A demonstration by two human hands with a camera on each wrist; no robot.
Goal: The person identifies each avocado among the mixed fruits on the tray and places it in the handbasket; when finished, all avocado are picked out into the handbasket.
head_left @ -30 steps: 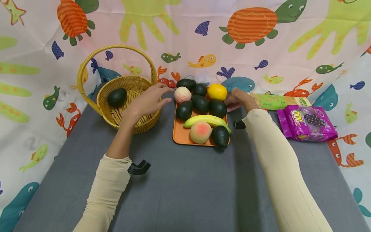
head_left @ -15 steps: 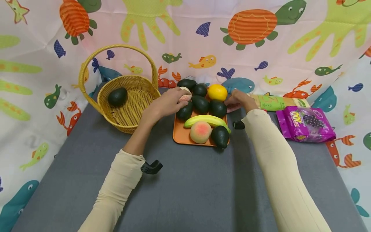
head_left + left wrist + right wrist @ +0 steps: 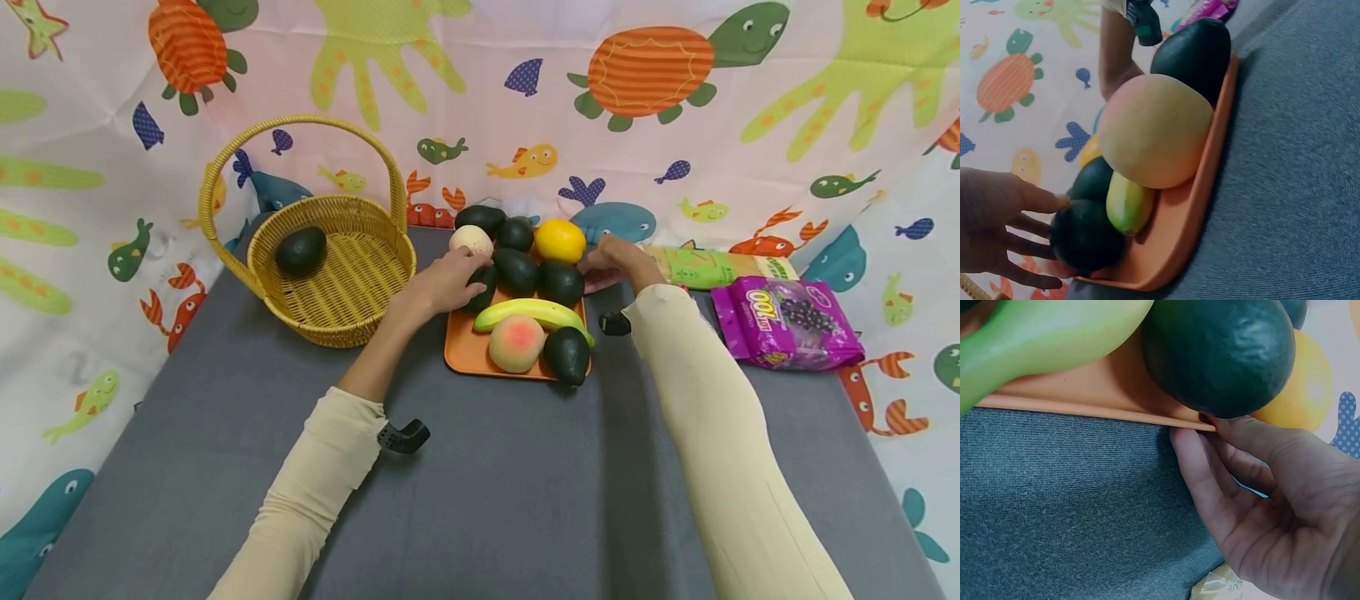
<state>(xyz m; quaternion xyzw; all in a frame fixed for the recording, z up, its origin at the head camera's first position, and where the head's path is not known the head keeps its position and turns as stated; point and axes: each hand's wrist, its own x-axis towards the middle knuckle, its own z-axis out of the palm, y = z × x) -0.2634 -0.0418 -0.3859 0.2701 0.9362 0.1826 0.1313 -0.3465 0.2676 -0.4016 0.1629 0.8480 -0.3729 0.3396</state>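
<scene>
An orange tray (image 3: 467,360) bears several dark green avocados, a yellow banana (image 3: 528,314), a yellow lemon-like fruit (image 3: 559,240) and two peaches, one pink-blushed (image 3: 517,342) in front, one speckled (image 3: 471,239) behind. My left hand (image 3: 447,285) reaches over the tray's left side, fingers spread around an avocado (image 3: 1087,236); in the left wrist view thumb and fingertips lie right at its surface, fairly straight. At the tray's right edge, my right hand (image 3: 1266,487) pinches the rim (image 3: 1104,414) between thumb and fingers, beside another avocado (image 3: 1222,356).
Left of the tray stands a yellow wicker basket (image 3: 341,333) with a tall handle and one avocado (image 3: 301,251) inside. To the right lie a purple grape-pictured package (image 3: 791,323) and a green-and-tan packet (image 3: 701,267). A sea-animal cloth (image 3: 465,100) hangs behind the grey table (image 3: 510,492).
My left hand has moved right from beside the basket, passed over the speckled peach, and come down to the avocado in front of it. My right hand has stayed at the tray's edge.
</scene>
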